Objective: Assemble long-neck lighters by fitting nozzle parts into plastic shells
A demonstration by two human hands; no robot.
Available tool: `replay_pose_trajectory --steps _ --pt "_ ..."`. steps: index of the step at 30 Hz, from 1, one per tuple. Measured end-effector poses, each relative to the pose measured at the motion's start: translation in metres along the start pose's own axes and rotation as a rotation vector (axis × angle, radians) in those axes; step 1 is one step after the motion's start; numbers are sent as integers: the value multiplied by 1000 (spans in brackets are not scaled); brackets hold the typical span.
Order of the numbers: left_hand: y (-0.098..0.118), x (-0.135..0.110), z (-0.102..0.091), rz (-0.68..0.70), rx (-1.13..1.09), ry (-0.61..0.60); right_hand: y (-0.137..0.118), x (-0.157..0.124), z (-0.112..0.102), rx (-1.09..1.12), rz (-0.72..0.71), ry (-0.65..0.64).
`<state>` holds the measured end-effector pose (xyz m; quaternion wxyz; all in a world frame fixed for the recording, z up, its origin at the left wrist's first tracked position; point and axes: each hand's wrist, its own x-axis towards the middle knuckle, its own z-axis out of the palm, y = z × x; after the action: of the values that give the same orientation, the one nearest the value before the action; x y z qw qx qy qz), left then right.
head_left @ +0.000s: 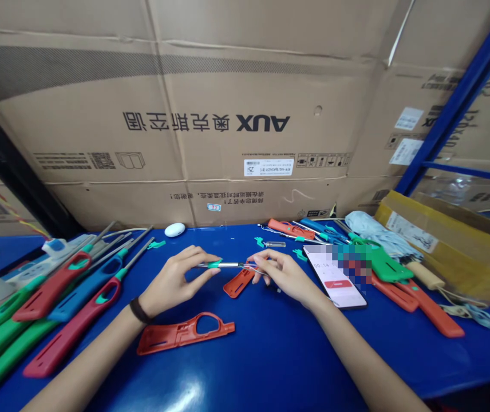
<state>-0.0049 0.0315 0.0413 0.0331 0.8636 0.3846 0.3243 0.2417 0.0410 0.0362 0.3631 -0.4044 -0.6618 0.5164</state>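
Note:
In front of me, my left hand (180, 277) pinches a thin metal lighter tube (230, 265) with a green piece at its left part. The tube lies level and points toward my right hand (285, 272). My right fingers are closed on thin wires (249, 266) by the tube's right end; the exact grip is partly hidden. Below the right fingers lies an orange-red lighter shell half (237, 284), partly covered by the hand. Nearer to me rests another shell half (172, 337), its inner side up, with a trigger loop opening at its right.
Several assembled stick lighters (77, 320) lie piled at the left. To the right are a phone (342, 286), orange-red and green lighter parts (382, 263), and a yellow-taped box (403, 229). A white oval case (175, 229) and small green triggers (300, 254) lie toward the cardboard wall (214, 74).

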Motion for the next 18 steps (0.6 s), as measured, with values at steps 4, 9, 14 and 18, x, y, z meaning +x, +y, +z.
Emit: replay_pose_trajectory --steps 4,9,14,18 --pt "0 -1 0 45 17 22 -2 -3 -1 -59 -10 -47" --pt "-1 -1 1 130 42 91 -1 -4 0 -94 -21 -59" --pt "0 0 0 144 57 107 0 -3 0 -103 -58 -25" --pt "3 1 -1 164 56 131 -1 -2 0 -94 -53 -5"
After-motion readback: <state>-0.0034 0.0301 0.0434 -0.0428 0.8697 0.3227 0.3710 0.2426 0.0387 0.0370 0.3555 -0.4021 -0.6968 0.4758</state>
